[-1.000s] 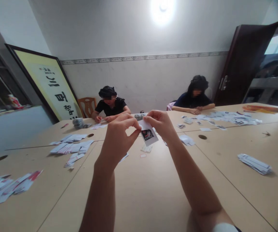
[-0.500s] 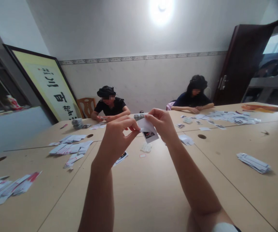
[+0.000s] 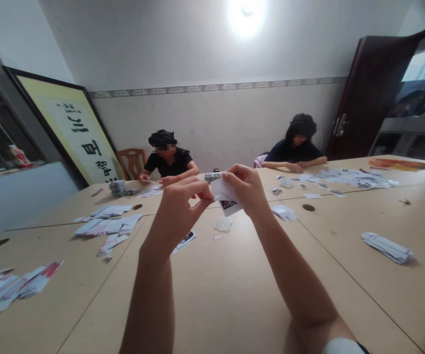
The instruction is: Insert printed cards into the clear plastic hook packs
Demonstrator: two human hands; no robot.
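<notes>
The tabletop (image 3: 234,295) carries loose paper goods: 1 spread of cards (image 3: 111,226) toward its left edge, 1 neat stack (image 3: 386,247) toward its right edge, and more along the far edge, where 2 other people have their own hands on their own cards.

Your left hand (image 3: 177,214) and right hand (image 3: 247,189) are raised above the middle of the tabletop. Both pinch 1 small white card (image 3: 224,192) with a dark print at its lower corner. Each hand is closed narrowly on it, the left at the card's left edge, the right over its upper right part.

My judgement: work with your fingertips only. Make both pinches light and close together so the card does not crease. Hold it over the small clear piece (image 3: 223,224) lying mid-tabletop, so a slip lands within your reach.
</notes>
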